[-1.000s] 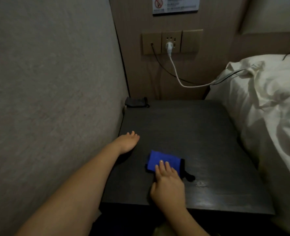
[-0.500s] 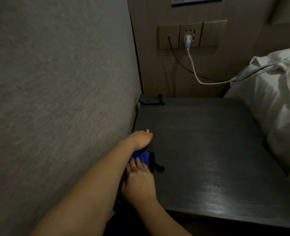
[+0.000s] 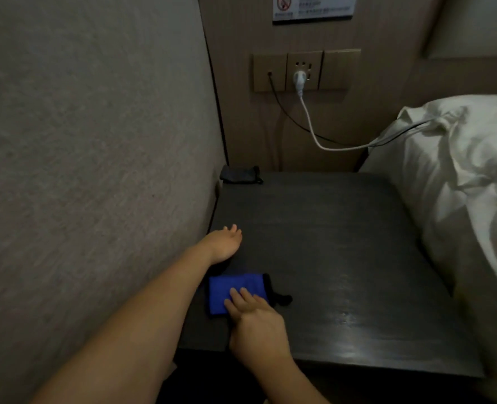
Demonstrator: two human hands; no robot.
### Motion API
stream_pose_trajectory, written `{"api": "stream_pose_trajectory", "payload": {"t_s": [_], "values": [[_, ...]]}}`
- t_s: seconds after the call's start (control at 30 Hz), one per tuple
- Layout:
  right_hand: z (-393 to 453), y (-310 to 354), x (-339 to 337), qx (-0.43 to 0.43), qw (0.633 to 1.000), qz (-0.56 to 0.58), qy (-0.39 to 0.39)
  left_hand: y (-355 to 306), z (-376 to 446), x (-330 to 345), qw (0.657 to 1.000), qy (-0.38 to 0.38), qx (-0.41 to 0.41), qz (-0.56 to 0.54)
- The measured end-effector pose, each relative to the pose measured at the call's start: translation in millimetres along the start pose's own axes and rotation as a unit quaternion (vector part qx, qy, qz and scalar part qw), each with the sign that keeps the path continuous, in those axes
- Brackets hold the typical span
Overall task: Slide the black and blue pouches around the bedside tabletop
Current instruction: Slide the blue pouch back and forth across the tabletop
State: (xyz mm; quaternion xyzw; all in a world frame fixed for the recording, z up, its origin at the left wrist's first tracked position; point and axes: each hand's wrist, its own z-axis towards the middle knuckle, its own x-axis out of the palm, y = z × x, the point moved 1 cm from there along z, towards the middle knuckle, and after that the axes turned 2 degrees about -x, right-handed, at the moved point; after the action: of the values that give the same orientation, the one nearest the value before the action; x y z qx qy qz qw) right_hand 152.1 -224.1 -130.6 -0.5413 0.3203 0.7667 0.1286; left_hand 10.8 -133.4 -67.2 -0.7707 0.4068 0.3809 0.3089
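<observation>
our right hand (image 3: 256, 325) presses flat fingers on the blue pouch (image 3: 235, 293), now slid out from beside our open, empty left hand (image 3: 224, 243), while the black pouch (image 3: 239, 174) waits at the desk's (image 3: 343, 243) far corner.

Right hand (image 3: 256, 325) covers the blue pouch's (image 3: 227, 290) near right corner – wall sign (image 3: 313, 8) cut off by the top edge, its print too blurred to read
</observation>
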Motion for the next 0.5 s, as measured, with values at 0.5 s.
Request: {"api": "stream_pose_trajectory", "payload": {"t_s": [0.5], "values": [[-114,-183,-113,0.278,0.944,-0.168,-0.052,-6,-11,31,0.995,-0.074,0.036,0.061]]}}
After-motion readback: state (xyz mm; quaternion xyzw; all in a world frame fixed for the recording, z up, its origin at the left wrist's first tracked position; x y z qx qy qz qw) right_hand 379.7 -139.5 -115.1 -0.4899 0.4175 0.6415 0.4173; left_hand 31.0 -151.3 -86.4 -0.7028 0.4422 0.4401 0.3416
